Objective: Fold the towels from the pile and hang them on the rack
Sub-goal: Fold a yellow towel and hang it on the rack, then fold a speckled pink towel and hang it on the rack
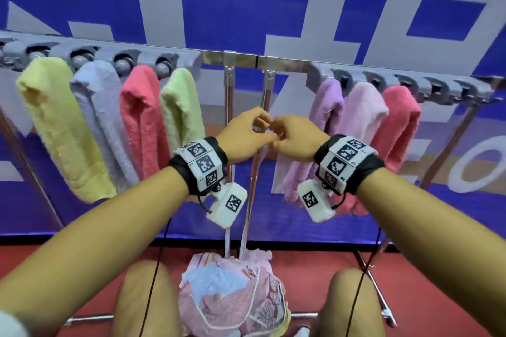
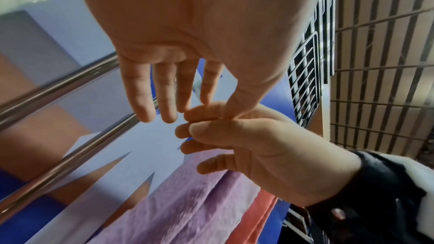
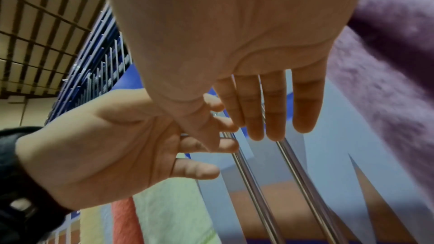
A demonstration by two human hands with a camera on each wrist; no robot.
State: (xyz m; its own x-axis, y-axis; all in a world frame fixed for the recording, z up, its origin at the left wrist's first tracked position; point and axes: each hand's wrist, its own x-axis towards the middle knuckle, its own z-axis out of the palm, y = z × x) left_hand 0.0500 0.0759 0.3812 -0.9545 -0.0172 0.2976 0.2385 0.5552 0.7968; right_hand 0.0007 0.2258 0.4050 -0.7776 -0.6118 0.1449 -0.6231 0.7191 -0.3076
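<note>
Towels hang folded on the rack (image 1: pixel 241 59): yellow towel (image 1: pixel 60 128), lavender, coral and green ones left of its centre posts (image 1: pixel 228 96), purple towel (image 1: pixel 323 123), pale pink and coral ones right of them. More lie in a pile (image 1: pixel 232 293) below the posts, between my knees. My left hand (image 1: pixel 243 134) and right hand (image 1: pixel 295 139) meet before the posts, fingers relaxed and touching, holding nothing.

Towels (image 1: pixel 142 123) hang on the rack (image 1: pixel 241 59); the pile (image 1: pixel 232 295) lies below, between the knees.
</note>
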